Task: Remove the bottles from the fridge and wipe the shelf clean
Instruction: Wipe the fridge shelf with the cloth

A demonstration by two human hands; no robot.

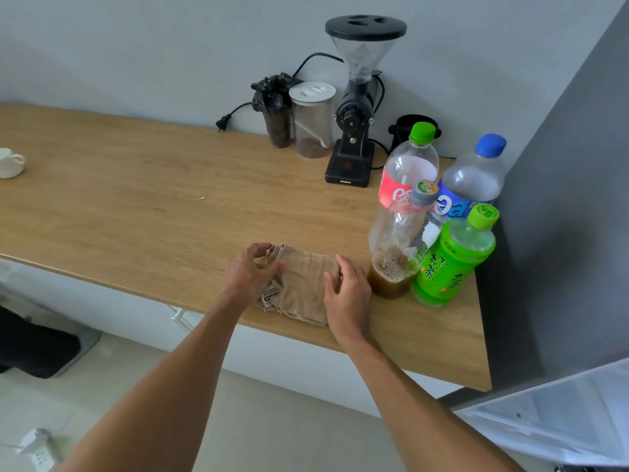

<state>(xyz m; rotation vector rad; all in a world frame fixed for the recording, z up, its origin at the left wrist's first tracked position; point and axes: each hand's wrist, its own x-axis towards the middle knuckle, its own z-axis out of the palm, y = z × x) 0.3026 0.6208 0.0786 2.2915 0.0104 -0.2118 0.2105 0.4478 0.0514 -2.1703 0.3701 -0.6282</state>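
A folded beige cloth [303, 284] with a barcode tag lies near the front edge of the wooden counter [136, 199]. My left hand [250, 270] pinches its left edge and my right hand [347, 291] rests on its right edge. Just right of the cloth stand several bottles: a green tea bottle [452, 260], a clear bottle with brown liquid [394, 247], a red-labelled bottle with a green cap [408, 172] and a blue-labelled bottle with a blue cap [473, 178]. The open fridge door [558, 417] shows at the bottom right.
A black coffee grinder [357, 107], a clear canister with a white lid [311, 120], a cup with a black bag [275, 110] and a loose plug [221, 126] stand at the back. A white cup [10, 161] sits far left. A grey wall [578, 199] bounds the counter's right end.
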